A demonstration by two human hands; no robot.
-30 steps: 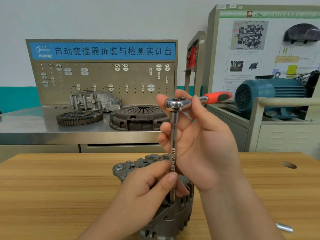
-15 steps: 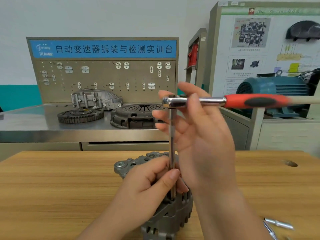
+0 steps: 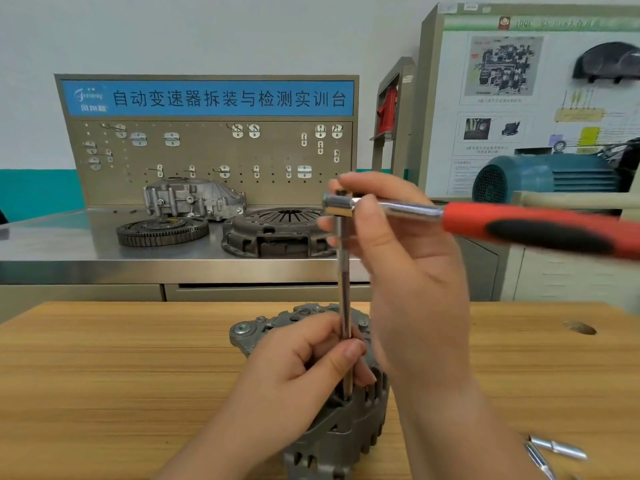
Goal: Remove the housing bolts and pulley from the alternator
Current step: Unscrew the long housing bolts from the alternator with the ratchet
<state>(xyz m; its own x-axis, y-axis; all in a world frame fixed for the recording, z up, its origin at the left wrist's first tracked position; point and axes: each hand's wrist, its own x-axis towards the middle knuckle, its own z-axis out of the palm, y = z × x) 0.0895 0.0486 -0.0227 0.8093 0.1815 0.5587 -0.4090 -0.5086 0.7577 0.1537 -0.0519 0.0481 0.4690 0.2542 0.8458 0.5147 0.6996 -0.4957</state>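
A grey alternator stands on the wooden table in front of me. A ratchet wrench with a red and black handle sits on a long steel extension bar that runs straight down into the alternator housing. My left hand pinches the lower part of the bar just above the housing. My right hand holds the ratchet near its chrome head, fingers around the neck. The handle points right. The socket and the bolt are hidden inside the housing.
Steel pieces lie on the table at the lower right. Behind the table, a metal bench carries a flywheel, a clutch cover and a gearbox casing. A blue motor stands at the right.
The ratchet handle has swung from pointing away to pointing right, toward me. My left hand keeps its pinch on the extension bar.
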